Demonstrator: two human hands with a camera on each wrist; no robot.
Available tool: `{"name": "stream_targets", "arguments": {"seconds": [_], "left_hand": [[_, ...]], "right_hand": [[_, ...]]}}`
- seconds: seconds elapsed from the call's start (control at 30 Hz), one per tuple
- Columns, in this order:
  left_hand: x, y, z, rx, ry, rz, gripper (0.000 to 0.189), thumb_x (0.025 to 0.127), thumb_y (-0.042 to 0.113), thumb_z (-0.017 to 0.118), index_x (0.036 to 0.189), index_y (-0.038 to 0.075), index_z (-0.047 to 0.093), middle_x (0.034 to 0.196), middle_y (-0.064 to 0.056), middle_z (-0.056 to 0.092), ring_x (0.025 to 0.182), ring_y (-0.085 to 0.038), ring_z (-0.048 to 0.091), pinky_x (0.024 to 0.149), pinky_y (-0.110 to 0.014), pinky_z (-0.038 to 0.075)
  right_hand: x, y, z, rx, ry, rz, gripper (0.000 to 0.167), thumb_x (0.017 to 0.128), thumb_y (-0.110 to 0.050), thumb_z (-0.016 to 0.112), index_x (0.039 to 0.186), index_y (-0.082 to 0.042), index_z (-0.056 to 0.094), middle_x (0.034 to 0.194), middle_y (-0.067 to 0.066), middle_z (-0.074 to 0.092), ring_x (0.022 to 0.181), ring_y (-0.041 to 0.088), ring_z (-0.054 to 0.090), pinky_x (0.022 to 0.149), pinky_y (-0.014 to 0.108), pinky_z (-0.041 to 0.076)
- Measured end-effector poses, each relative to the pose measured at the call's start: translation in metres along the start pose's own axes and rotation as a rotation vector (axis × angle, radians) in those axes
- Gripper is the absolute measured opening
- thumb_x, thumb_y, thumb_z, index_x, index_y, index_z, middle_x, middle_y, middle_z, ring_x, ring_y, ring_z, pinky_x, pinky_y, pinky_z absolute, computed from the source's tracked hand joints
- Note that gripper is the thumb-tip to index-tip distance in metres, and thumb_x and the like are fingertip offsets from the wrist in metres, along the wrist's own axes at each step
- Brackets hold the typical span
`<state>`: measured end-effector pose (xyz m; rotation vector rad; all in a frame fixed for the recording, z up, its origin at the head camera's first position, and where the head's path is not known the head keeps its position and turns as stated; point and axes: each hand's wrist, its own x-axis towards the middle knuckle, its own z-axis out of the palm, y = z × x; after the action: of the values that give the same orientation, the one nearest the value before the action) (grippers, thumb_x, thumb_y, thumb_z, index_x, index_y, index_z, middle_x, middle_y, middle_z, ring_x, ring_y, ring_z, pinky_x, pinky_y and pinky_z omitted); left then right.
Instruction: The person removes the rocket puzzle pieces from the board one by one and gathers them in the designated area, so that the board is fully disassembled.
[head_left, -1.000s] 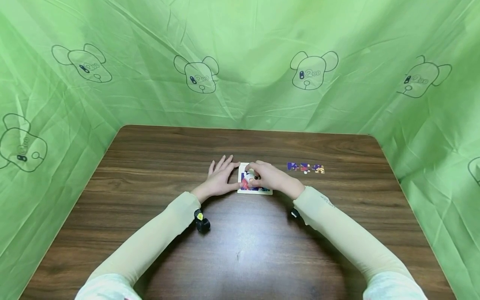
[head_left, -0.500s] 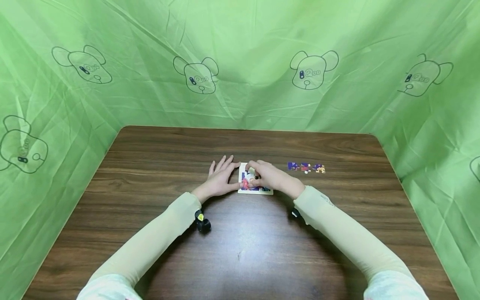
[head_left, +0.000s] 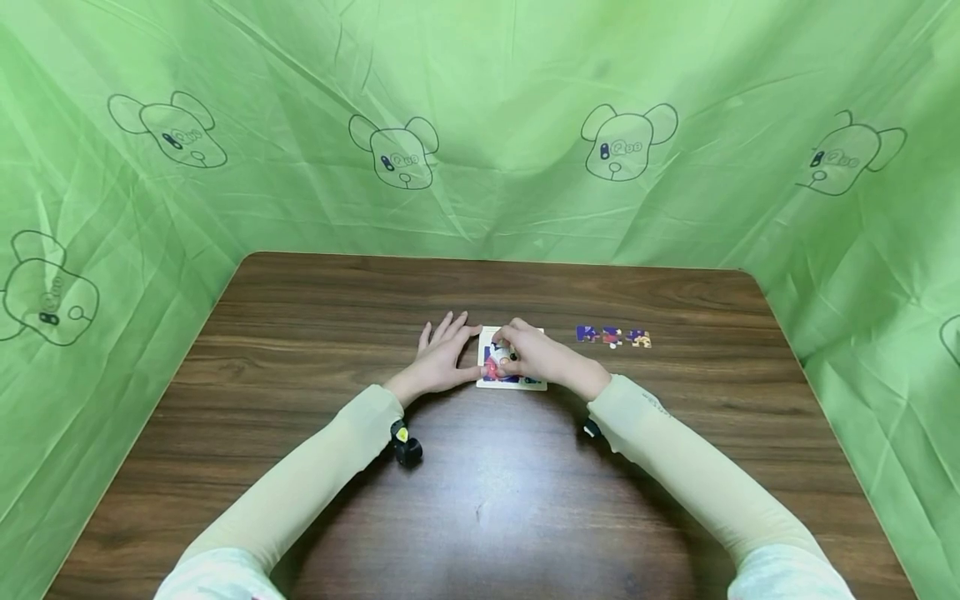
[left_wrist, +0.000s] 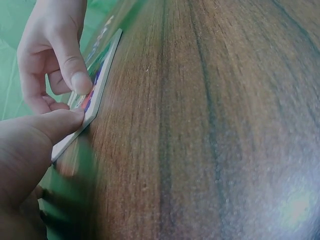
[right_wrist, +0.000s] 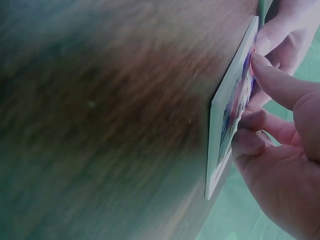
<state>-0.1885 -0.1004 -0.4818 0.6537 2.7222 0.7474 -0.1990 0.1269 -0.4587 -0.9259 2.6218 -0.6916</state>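
Observation:
A small jigsaw puzzle (head_left: 512,384) with a white border and a red, white and purple picture lies flat on the table. My left hand (head_left: 437,360) rests at its left side, fingers spread and straight, thumb touching the border. From the right, my right hand (head_left: 542,353) reaches over the picture. Its thumb and curled fingers bear on the picture and seem to pinch a puzzle piece (head_left: 500,354) there, mostly hidden by the hand. In the right wrist view, the fingertips (right_wrist: 250,142) touch the puzzle's surface. The puzzle's upper right part is covered.
Several loose jigsaw pieces (head_left: 611,336), purple, red and yellow, lie in a row to the right of the puzzle. The brown wooden table (head_left: 480,492) is enclosed by a green curtain (head_left: 510,208) behind and at both sides.
Both hands stay in nearly the same place. The right hand's fingers shift very slightly over the puzzle. The loose pieces have not moved.

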Motion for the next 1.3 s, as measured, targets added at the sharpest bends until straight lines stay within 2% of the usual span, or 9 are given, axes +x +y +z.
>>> {"name": "stream_targets", "arguments": {"seconds": [0.43, 0.7, 0.9, 1.13, 1.3], "left_hand": [[0.0006, -0.001, 0.0015, -0.002, 0.001, 0.001, 0.079, 0.094, 0.049, 0.073, 0.157, 0.013, 0.043, 0.172, -0.019, 0.018, 0.16, -0.04, 0.006, 0.124, -0.065, -0.003], [-0.0006, -0.0008, 0.0009, 0.006, 0.0, -0.004, 0.079, 0.093, 0.049, 0.073, 0.157, 0.013, 0.043, 0.172, -0.019, 0.019, 0.16, -0.039, 0.006, 0.124, -0.066, -0.003], [-0.0014, -0.0003, 0.0005, 0.002, -0.002, -0.002, 0.078, 0.094, 0.048, 0.073, 0.157, 0.013, 0.043, 0.172, -0.019, 0.019, 0.16, -0.04, 0.006, 0.123, -0.066, -0.003], [-0.0007, -0.0002, -0.0001, -0.003, 0.0, -0.002, 0.078, 0.094, 0.048, 0.073, 0.157, 0.013, 0.044, 0.172, -0.019, 0.019, 0.16, -0.04, 0.007, 0.123, -0.066, -0.003], [0.0006, -0.0006, -0.0004, 0.006, -0.001, -0.002, 0.078, 0.094, 0.049, 0.073, 0.157, 0.013, 0.044, 0.172, -0.019, 0.019, 0.16, -0.04, 0.007, 0.123, -0.067, -0.002]], "right_hand": [[0.001, 0.0032, 0.0013, 0.014, -0.01, 0.014, 0.055, 0.091, -0.023, 0.082, 0.134, 0.004, 0.061, 0.117, 0.016, 0.06, 0.093, 0.022, 0.057, 0.086, 0.038, 0.054], [-0.0005, 0.0008, 0.0016, 0.009, 0.006, -0.02, 0.051, 0.092, -0.019, 0.081, 0.133, 0.006, 0.063, 0.113, 0.018, 0.058, 0.09, 0.021, 0.056, 0.082, 0.035, 0.054], [-0.0012, 0.0023, 0.002, 0.014, 0.007, -0.011, 0.05, 0.092, -0.022, 0.081, 0.132, 0.002, 0.063, 0.113, 0.016, 0.057, 0.091, 0.021, 0.056, 0.082, 0.037, 0.053], [0.0002, 0.0022, 0.0006, 0.009, -0.006, -0.015, 0.05, 0.094, -0.021, 0.08, 0.133, 0.004, 0.061, 0.11, 0.012, 0.061, 0.091, 0.02, 0.057, 0.085, 0.037, 0.052], [0.0002, 0.0016, -0.0003, 0.019, -0.003, -0.023, 0.05, 0.093, -0.021, 0.08, 0.132, 0.003, 0.059, 0.107, 0.011, 0.06, 0.087, 0.02, 0.056, 0.081, 0.036, 0.051]]}}
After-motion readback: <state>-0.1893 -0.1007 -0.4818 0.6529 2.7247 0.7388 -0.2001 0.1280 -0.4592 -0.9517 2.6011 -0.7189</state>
